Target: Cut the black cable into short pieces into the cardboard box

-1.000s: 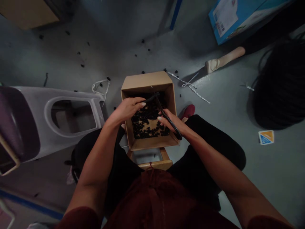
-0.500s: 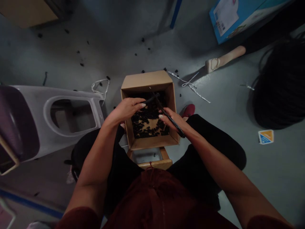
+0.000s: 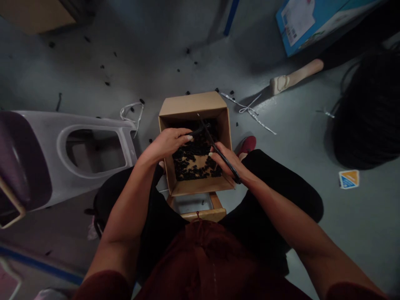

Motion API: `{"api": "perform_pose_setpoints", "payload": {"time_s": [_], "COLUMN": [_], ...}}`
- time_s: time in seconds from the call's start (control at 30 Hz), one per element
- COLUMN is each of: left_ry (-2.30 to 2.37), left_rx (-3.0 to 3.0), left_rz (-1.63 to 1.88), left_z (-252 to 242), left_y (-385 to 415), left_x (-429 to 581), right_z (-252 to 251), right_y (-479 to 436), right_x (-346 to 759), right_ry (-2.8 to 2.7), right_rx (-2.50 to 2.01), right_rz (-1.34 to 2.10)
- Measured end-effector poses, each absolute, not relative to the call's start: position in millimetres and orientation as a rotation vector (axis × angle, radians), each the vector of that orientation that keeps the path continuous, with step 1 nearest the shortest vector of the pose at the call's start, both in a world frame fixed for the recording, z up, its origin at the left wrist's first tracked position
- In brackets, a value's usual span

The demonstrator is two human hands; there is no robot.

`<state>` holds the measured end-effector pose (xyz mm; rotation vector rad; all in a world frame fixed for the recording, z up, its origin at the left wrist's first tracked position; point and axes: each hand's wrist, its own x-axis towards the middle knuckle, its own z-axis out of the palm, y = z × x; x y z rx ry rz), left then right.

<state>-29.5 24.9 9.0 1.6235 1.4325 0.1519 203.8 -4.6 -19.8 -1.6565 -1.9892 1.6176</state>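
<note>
Above an open cardboard box [image 3: 192, 106], my left hand [image 3: 168, 143] is closed, its thumb and fingers pinching a dark strip-like piece [image 3: 199, 130]. My right hand [image 3: 226, 158] is wrapped around a long, thin black tool [image 3: 221, 156] with a narrow pale tip; its exact kind is too dark to make out. The tool slants up and leftward, crossing the end of the dark piece. Whether the two touch cannot be told. Many small black pieces [image 3: 187, 168] lie scattered over the bottom of the box.
The box rests on a wooden stool [image 3: 204, 215] between my knees. A grey-and-purple plastic stool [image 3: 84, 125] is at left. White ties [image 3: 250, 110] and black bits lie on the floor. A large black bundle [image 3: 368, 112], a blue box [image 3: 300, 25] and another person's foot [image 3: 281, 84] are at right.
The tool in my right hand has shifted slightly, its rear end a little lower and to the left. My left hand stays almost in place with the dark piece.
</note>
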Motion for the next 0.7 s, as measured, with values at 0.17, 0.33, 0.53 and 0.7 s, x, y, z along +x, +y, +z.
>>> {"api": "perform_pose_setpoints", "payload": {"time_s": [0.17,0.33,0.53,0.7], "left_ry": [1.426,1.442,1.462,1.474], "left_rx": [1.631,1.661,1.703,1.689], "left_rz": [0.142,0.097,0.015,-0.011], "left_z": [7.9,6.4,4.8,1.9], "left_y": [25.1,25.6,25.4,25.4], "left_x": [-29.3,-28.4,-27.9,-27.9], "right_z": [-21.2,-23.8,-30.5,-29.4], "right_y": [-4.5,-4.5,-6.8,-8.7], "right_x": [204.4,205.9,206.9,206.3], "right_ry": [-2.026,-2.091,-2.177,-2.188], "right_rx": [-1.661,-1.662,-1.676,-1.702], "right_rz": [1.598,1.559,1.505,1.490]}}
